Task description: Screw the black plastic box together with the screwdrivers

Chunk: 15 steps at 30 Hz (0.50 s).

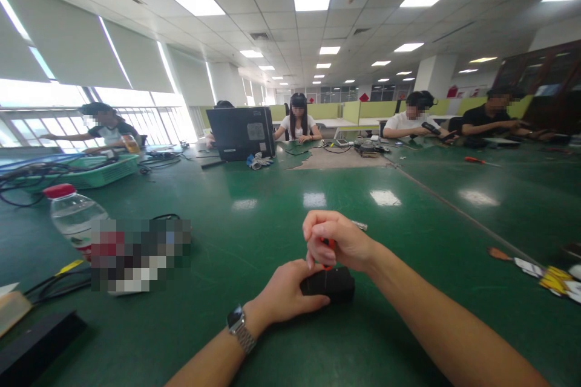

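A small black box-shaped device (333,283) lies on the green table (254,230) right in front of me. My left hand (284,290) rests on its left end, fingers wrapped along its side, a metal watch on the wrist. My right hand (338,239) is closed in a fist just above the device, gripping a red-handled tool (327,247), probably a small screwdriver, pointed down at the device's top. The tool's tip is hidden by my fingers.
A clear water bottle with a red cap (72,214) stands at left beside black cables (54,284). A green basket (97,172) and a black laptop (240,132) sit farther back. Several people work at the far side. Small tools (549,275) lie at right.
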Motion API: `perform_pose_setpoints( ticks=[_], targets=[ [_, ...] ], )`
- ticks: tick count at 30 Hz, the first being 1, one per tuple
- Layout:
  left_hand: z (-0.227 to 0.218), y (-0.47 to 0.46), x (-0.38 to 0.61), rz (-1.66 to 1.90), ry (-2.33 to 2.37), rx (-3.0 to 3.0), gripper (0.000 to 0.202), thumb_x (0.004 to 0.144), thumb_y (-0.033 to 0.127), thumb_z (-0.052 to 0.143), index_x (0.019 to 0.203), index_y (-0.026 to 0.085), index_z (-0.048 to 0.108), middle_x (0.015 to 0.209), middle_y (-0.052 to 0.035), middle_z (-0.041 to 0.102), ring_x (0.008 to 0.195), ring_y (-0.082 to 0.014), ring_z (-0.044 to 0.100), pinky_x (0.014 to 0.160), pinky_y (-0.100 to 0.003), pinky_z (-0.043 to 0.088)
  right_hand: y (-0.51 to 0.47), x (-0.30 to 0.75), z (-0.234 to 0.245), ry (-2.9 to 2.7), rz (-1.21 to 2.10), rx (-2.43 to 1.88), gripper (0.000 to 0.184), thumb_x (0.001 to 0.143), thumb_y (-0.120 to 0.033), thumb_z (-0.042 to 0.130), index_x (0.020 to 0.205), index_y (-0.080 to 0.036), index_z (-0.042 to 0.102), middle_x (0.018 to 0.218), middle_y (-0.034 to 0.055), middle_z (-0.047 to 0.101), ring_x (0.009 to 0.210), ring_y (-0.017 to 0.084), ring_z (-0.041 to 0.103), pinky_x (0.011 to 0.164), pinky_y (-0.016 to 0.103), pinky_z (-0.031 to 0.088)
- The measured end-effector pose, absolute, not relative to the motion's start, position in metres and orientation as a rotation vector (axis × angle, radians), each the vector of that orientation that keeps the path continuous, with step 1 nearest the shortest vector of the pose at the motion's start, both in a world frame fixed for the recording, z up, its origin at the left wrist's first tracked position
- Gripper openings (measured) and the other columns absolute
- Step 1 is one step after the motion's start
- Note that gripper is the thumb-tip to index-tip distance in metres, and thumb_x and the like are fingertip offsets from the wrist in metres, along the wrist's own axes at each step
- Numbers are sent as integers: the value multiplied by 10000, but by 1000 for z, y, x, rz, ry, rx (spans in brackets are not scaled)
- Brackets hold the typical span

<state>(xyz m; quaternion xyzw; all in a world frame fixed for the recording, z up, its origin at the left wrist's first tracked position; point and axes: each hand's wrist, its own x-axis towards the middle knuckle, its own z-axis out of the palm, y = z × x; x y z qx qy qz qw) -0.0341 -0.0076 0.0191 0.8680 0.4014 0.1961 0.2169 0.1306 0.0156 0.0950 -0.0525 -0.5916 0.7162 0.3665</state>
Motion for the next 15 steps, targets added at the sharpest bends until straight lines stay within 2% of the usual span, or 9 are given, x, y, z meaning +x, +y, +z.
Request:
perform_pose_setpoints(
  ticks=[2, 4, 9, 12, 15],
  targets=[
    [20, -8, -34, 531, 1117, 2403, 337, 752, 415, 685, 1024, 218, 665, 888, -9, 655, 794, -196, 577, 712, -250, 424, 15, 130, 97, -1553, 1815, -195, 110, 772, -243, 612, 814, -152, 566, 579, -37, 567, 499, 90, 521, 583, 266, 468],
    [21, -8, -34, 529, 1119, 2402, 329, 758, 417, 676, 1018, 215, 665, 870, -8, 653, 783, -195, 577, 699, -248, 422, 15, 130, 98, -1552, 1785, -236, 181, 723, -238, 664, 848, -151, 566, 689, -14, 599, 593, 101, 557, 609, 263, 477],
    [23, -8, -33, 521, 1107, 2433, 331, 752, 407, 680, 1029, 228, 657, 876, -9, 650, 790, -194, 582, 701, -246, 425, 18, 132, 97, -1484, 1818, -207, 105, 836, -238, 521, 910, -170, 551, 472, -103, 446, 368, 56, 386, 530, 276, 483],
    [21, -7, -33, 515, 1132, 2431, 376, 748, 439, 674, 1057, 226, 647, 902, -26, 657, 798, -201, 593, 708, -254, 438, 19, 134, 100, -1480, 1812, -232, 109, 839, -256, 519, 903, -172, 549, 497, -82, 471, 392, 79, 450, 455, 236, 440],
    [19, -6, -34, 539, 1154, 2430, 461, 736, 443, 685, 1147, 249, 612, 980, -35, 668, 855, -217, 605, 771, -281, 448, 23, 144, 108, -1439, 1658, -335, 120, 824, -283, 548, 899, -191, 529, 559, -68, 501, 443, 98, 502, 409, 208, 400]
  ],
)
